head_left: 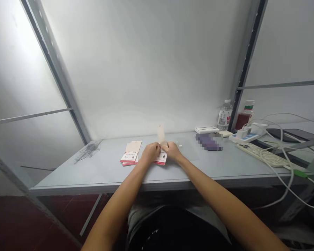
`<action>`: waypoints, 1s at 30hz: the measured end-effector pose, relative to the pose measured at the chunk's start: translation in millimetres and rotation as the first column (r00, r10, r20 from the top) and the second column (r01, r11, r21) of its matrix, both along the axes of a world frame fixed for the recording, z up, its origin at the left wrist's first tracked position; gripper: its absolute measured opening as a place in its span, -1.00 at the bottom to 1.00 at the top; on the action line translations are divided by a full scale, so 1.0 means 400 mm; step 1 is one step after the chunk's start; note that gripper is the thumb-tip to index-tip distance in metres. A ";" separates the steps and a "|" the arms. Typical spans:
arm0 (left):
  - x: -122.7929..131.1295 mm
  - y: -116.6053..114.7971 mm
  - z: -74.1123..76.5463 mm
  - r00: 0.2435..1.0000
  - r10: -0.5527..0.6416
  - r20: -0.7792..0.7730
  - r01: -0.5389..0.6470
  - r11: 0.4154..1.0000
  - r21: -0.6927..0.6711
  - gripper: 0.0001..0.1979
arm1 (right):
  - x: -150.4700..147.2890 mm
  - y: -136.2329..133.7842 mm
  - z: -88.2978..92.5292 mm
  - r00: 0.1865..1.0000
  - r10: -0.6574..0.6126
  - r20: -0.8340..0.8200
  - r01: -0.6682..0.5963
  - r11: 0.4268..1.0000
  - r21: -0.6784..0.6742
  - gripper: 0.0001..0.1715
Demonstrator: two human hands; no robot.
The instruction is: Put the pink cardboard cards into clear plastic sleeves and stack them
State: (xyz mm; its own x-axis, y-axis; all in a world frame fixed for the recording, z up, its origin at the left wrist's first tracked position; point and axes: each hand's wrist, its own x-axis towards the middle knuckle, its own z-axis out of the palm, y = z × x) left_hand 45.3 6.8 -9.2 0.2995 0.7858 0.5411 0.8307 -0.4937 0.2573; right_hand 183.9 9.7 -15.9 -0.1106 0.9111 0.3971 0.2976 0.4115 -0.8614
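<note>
Both hands meet over the middle of the table around a white printed card (161,159) with a red lower edge. My left hand (151,151) pinches it from the left, my right hand (172,150) from the right, thumbs close together. A pale, plain strip (161,134) stands up above the fingers; whether it belongs to the card or is separate I cannot tell. To the left lie a few overlapping cards (131,155) of the same white and red kind. Just right of my right hand is a small white bit (180,145).
A tangle of thin dark strands (89,151) lies at left. On the right are a blurred purple item (209,142), a white box (206,129), a water bottle (225,115), a red-filled jar (244,116), a power strip (244,136), a keyboard (263,155) and loose white cables (290,174).
</note>
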 end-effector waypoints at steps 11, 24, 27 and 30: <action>-0.016 0.003 0.006 0.948 0.129 0.290 -0.100 0.989 -0.113 -0.80 | -0.017 -0.002 -0.008 0.997 0.064 -0.045 -0.064 0.998 -0.007 -0.78; -0.032 0.024 -0.001 0.741 0.094 0.665 -0.026 0.993 -0.112 -0.65 | 0.002 0.023 -0.002 0.939 0.100 -0.329 -0.119 0.992 -0.035 -0.58; -0.026 0.026 0.007 0.642 -0.009 0.766 0.203 0.966 -0.158 -0.82 | 0.004 0.027 -0.003 0.934 0.060 -0.354 -0.087 0.994 -0.061 -0.60; -0.022 0.025 0.013 0.512 -0.062 0.857 0.409 0.895 -0.179 -0.78 | 0.007 0.029 -0.006 0.945 0.023 -0.327 -0.048 0.997 -0.069 -0.62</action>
